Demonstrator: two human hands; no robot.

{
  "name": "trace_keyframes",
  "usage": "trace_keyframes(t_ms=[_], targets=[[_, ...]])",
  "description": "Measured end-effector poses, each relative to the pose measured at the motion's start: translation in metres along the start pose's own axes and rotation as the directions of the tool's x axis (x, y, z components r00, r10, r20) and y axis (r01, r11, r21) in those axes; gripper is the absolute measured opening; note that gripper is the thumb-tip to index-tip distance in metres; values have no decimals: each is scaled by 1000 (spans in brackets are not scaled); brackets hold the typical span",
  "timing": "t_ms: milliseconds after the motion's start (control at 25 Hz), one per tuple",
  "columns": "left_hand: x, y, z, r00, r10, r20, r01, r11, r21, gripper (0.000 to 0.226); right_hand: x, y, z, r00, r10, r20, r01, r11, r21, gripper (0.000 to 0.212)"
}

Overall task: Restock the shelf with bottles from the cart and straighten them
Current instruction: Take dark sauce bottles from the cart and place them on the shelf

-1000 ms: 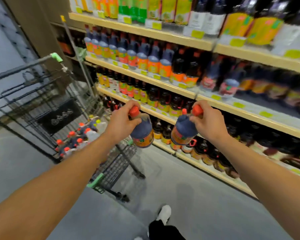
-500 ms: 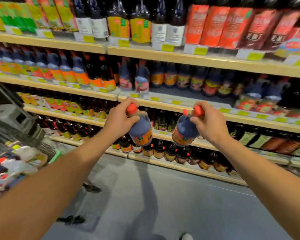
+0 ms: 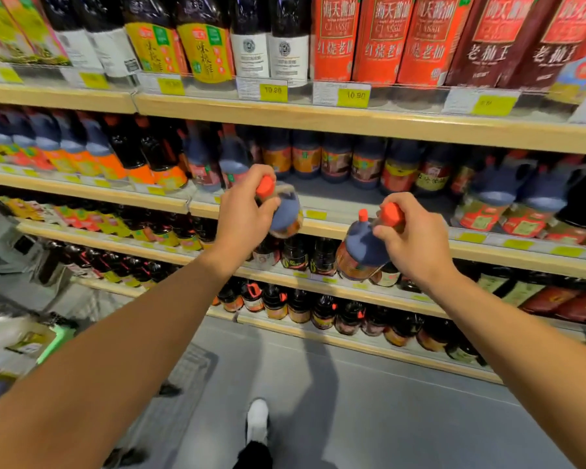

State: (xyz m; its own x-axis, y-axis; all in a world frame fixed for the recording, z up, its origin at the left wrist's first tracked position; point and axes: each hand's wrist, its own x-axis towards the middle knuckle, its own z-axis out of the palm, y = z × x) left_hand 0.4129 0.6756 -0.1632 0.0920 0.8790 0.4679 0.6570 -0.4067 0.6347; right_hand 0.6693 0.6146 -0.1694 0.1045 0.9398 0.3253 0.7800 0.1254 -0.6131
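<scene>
Item: restocking run, carrying stage.

Left hand: I have it curled round the neck of a blue-shouldered bottle, just under its red cap. The bottle is tilted and held in the air at the front edge of the second shelf, level with the bare stretch of board.

Right hand: fingers wrapped about the red-capped neck of a second bottle, same sort, tilted, hanging lower, in front of the edge of the shelf below.

Destination: the bare gap on the second shelf, between the blue-topped bottles on its left and the matching jugs toward its right end; a back row of dark bottles stands behind it.

Cart: only partly seen at the left edge, blurred.

Step, by my reading: both bottles picked, neither placed.

Next move calls for: righting the left bottle, setting it down in the gap beside its neighbours, label outward; the right bottle must first be raised to that shelf.
</scene>
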Motion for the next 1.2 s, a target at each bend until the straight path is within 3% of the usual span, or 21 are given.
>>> trace_keyframes(t_ms=[320,520,720,960,1200], targets=[[80,-82,53,985,75,-156,-68,996,56,27,39,4,78,995,-16,-101,30,990,136,32],[113,-110,76,995,30,-95,-28,999,30,28,54,2,98,996,-32,-83,43,990,135,33],[161,-115,86,974,-210,-90,224,954,199,32,70,0,108,996,-32,-81,45,985,164,32],[180,-121,105,990,-121,-67,131,978,165,37,82,-4,107,988,-38,-150,68,978,196,32],[150,-135,104,987,-139,84,125,981,145,67,69,-11,97,961,-103,-255,151,972,177,32]])
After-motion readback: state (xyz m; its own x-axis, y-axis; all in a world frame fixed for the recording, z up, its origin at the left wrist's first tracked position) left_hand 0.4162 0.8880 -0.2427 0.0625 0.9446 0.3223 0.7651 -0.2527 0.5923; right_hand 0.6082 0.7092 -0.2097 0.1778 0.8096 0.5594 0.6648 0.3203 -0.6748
